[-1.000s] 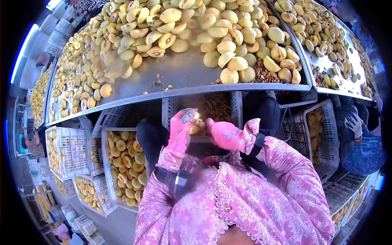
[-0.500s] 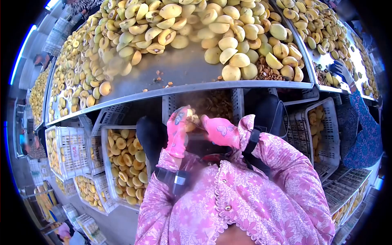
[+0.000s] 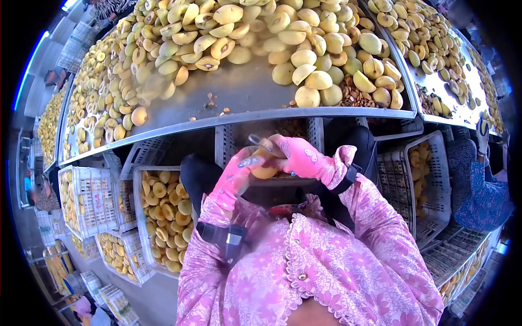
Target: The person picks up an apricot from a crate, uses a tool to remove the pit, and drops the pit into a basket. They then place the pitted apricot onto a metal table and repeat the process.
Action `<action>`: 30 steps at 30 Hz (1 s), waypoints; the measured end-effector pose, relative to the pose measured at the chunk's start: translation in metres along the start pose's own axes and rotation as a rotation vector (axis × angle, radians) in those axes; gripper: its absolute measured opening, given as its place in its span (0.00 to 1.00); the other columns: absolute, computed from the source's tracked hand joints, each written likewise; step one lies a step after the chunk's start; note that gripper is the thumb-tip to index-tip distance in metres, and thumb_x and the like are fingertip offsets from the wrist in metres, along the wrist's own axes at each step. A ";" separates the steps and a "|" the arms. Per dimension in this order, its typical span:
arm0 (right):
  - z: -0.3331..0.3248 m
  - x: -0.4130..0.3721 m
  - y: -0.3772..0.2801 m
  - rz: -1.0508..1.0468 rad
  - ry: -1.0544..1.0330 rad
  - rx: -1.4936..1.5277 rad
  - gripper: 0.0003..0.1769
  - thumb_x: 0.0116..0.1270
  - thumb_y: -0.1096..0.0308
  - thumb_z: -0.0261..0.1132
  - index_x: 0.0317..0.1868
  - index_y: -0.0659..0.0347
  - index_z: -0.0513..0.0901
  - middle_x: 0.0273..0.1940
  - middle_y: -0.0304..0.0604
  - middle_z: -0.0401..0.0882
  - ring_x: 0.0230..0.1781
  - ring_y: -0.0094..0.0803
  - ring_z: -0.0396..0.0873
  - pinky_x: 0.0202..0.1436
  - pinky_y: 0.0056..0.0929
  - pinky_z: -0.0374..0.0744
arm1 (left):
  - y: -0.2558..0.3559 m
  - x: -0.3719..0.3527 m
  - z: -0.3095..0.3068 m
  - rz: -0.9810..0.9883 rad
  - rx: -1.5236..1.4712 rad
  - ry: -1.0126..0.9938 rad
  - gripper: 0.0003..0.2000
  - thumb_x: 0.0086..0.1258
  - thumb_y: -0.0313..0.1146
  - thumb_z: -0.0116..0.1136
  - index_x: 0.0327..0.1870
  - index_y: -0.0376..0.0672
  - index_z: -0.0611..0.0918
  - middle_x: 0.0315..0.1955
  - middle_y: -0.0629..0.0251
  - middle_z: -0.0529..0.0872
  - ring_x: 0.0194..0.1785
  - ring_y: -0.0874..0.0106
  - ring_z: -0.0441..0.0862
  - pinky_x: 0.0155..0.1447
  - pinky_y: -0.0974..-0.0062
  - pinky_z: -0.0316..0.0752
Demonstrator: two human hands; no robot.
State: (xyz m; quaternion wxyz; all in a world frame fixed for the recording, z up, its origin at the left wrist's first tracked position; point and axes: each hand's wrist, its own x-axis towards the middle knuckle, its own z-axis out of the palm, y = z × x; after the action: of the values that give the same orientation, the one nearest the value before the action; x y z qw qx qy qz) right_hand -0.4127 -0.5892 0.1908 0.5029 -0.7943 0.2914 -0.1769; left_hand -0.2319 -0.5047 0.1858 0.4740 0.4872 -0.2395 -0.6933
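Two pink gloves meet at one yellow fruit (image 3: 264, 172). The left hand (image 3: 239, 169) has its fingers curled around it. The right hand (image 3: 300, 155) has bent fingers at the top of the fruit — I cannot tell just what they grip. One small ring (image 3: 254, 139) sticks up near the fingertips. All this is between two dark knees, just short of the near edge of the table (image 3: 239, 115). The fruit heap (image 3: 318, 80) is too big to count — but one bare patch (image 3: 239, 89) is open, right to the edge.
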 end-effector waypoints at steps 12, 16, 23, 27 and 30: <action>0.030 -0.054 -0.023 0.261 0.102 0.221 0.13 0.65 0.63 0.62 0.36 0.62 0.70 0.24 0.51 0.72 0.22 0.49 0.72 0.25 0.37 0.69 | -0.007 0.006 0.010 0.012 -0.464 0.187 0.17 0.71 0.40 0.51 0.53 0.37 0.74 0.46 0.57 0.80 0.48 0.65 0.80 0.52 0.67 0.76; 0.039 -0.054 -0.015 0.206 0.131 0.077 0.09 0.67 0.67 0.58 0.40 0.62 0.70 0.23 0.43 0.72 0.17 0.34 0.69 0.23 0.29 0.70 | -0.013 0.007 0.014 0.100 -0.309 0.214 0.19 0.72 0.43 0.48 0.54 0.37 0.75 0.47 0.57 0.81 0.48 0.67 0.80 0.53 0.70 0.76; 0.043 -0.051 -0.026 0.254 0.169 0.014 0.11 0.65 0.67 0.60 0.42 0.63 0.69 0.29 0.57 0.76 0.34 0.58 0.76 0.32 0.41 0.73 | -0.013 0.003 0.028 0.221 -0.149 0.257 0.18 0.72 0.41 0.48 0.53 0.36 0.76 0.47 0.58 0.81 0.49 0.69 0.80 0.55 0.73 0.74; 0.043 -0.051 -0.025 0.260 0.201 0.006 0.12 0.64 0.67 0.60 0.42 0.63 0.68 0.30 0.59 0.76 0.34 0.59 0.77 0.31 0.42 0.73 | -0.017 0.005 0.032 0.262 -0.123 0.298 0.17 0.72 0.40 0.47 0.52 0.35 0.76 0.46 0.57 0.81 0.49 0.69 0.79 0.56 0.73 0.74; 0.043 -0.050 -0.022 0.281 0.175 -0.016 0.12 0.64 0.68 0.60 0.41 0.64 0.67 0.28 0.59 0.76 0.33 0.59 0.76 0.30 0.43 0.73 | -0.019 0.007 0.035 0.287 -0.177 0.299 0.17 0.72 0.39 0.48 0.52 0.35 0.77 0.45 0.57 0.82 0.49 0.69 0.80 0.56 0.74 0.74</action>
State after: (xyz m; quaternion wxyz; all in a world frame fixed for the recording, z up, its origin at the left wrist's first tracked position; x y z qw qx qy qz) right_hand -0.4204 -0.5197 0.1925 0.4888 -0.7314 0.4438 -0.1710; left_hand -0.2718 -0.5071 0.1816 0.6391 0.5017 -0.1717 -0.5571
